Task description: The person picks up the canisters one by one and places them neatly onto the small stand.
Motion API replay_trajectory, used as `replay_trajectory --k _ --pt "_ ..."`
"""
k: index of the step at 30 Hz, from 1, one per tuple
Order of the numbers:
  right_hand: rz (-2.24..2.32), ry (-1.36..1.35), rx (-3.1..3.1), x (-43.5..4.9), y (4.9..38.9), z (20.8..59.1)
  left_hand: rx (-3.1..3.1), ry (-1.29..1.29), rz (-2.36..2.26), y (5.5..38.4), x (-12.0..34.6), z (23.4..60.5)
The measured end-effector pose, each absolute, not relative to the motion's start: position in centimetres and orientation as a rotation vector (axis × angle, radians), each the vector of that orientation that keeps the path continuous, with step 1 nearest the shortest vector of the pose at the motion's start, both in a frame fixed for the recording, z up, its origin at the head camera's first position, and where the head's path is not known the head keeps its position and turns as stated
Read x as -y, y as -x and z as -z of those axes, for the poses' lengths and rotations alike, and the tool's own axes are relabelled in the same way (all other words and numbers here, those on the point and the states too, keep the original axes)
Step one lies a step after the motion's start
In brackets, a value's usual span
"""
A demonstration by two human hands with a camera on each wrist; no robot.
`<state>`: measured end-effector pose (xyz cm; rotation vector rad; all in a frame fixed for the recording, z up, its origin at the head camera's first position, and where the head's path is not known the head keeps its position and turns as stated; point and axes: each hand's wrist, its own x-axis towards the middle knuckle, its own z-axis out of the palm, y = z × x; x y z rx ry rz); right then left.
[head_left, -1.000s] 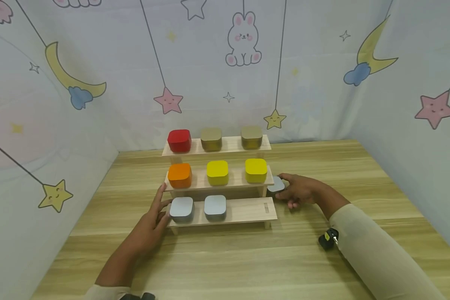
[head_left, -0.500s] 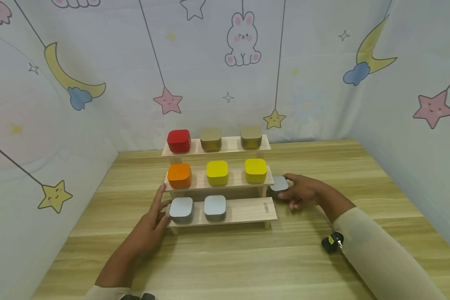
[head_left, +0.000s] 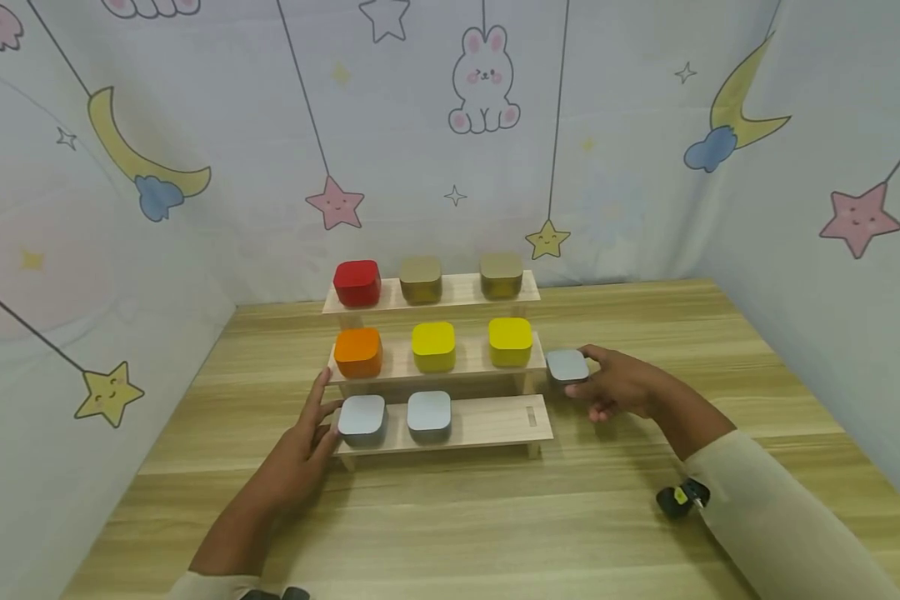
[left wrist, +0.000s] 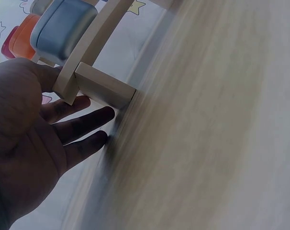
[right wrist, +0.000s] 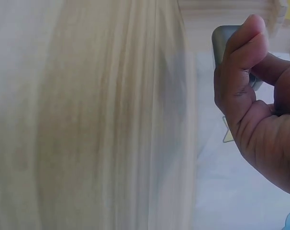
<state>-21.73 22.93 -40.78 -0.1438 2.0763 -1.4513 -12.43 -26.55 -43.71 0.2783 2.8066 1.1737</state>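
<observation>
In the head view, my right hand [head_left: 621, 385] pinches a grey rounded-square box [head_left: 567, 367] between thumb and fingers, just right of a three-step wooden rack [head_left: 495, 422]. The right wrist view shows the curled fingers [right wrist: 238, 76] covering much of the box. My left hand [head_left: 297, 450] is at the rack's left end, fingers extended and loosely spread. In the left wrist view its thumb lies against the end of the lowest shelf [left wrist: 71, 84], with the other fingers below. Two similar grey boxes, a left one [head_left: 362, 419] and a middle one [head_left: 429, 415], stand on that shelf.
The middle shelf bears an orange box [head_left: 358, 352] and two yellow boxes [head_left: 434, 347]. On the top shelf are a red box [head_left: 357, 283] and two olive-gold boxes [head_left: 421, 280]. A patterned curtain [head_left: 390, 108] encloses the wood-grain table [head_left: 450, 525] behind and at the sides.
My right hand has moved a little to the right with the grey box, out from beside the rack's end. The left hand and the other boxes have stayed put.
</observation>
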Motion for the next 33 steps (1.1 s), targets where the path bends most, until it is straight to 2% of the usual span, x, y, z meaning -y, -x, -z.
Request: replay_trajectory --k 19,33 --pt "1.516 0.241 -2.153 -24.9 17.9 40.1 -2.800 -0.299 -1.196 12.2 26.6 43.6" --pt "1.566 0.240 -2.206 -24.0 15.3 39.5 -2.812 -0.293 -1.186 12.5 26.6 43.7"
